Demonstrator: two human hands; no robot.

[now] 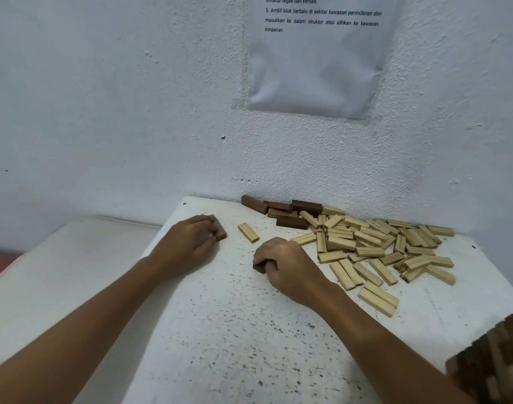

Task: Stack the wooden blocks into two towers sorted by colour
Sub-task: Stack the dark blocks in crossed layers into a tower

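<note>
We see the left hand [189,243] curled around a dark brown block [221,233] near the far left corner of the white speckled tabletop [234,330]; the block's end pokes out past the fingers. The right hand [284,268] is clenched over another dark block [259,268] toward the middle of the tabletop — only its near end shows under the knuckles. Between the two hands, a little farther back, a single pale block [248,232] lies flat on its own; along the far edge, against the wall, sits a small cluster of dark blocks [284,212]; to its right a loose heap of pale blocks [377,249] spreads toward the right edge. A printed sheet [319,53] hangs on the wall above.
</note>
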